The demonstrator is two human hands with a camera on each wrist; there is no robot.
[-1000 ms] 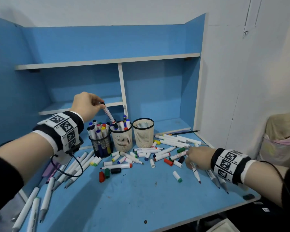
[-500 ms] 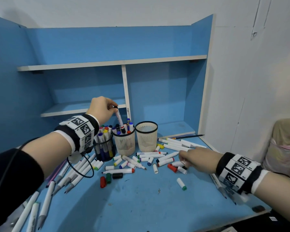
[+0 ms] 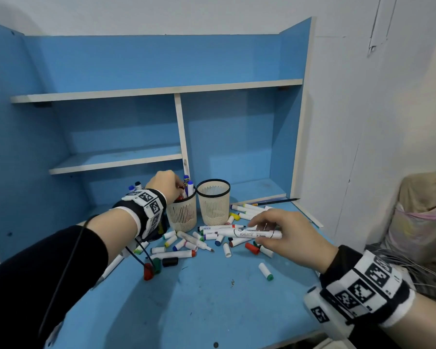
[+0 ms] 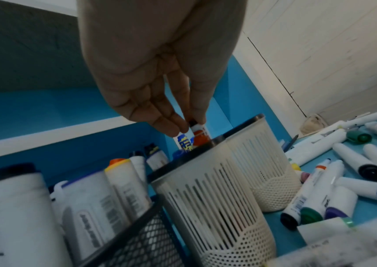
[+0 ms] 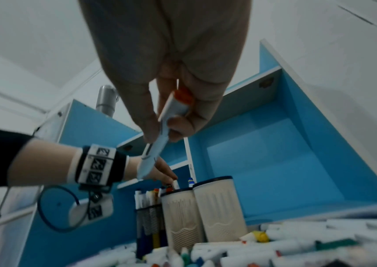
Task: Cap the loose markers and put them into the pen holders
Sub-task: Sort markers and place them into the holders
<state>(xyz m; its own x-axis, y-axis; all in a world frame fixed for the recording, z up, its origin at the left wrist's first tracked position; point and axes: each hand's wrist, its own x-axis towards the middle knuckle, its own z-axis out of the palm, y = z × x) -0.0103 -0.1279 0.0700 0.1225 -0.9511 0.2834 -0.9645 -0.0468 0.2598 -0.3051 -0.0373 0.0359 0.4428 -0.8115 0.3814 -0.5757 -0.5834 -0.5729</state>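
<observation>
Right hand point(image 3: 285, 238) pinching white "KREATIF" marker point(image 3: 249, 233), left hand point(image 3: 165, 184) pinching marker point(image 4: 197, 131) in cream holder point(image 3: 182, 215)

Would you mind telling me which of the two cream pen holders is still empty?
The right-hand cream holder, nearer the loose markers. Nothing shows inside it, while the left one already holds markers under the left hand.

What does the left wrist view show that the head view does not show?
Only the left wrist view shows the left hand's fingertips pinching the marker at the rim of the middle holder. Only the head view shows the right hand holding a white marker above the desk. Both show the empty holder and loose markers.
</observation>
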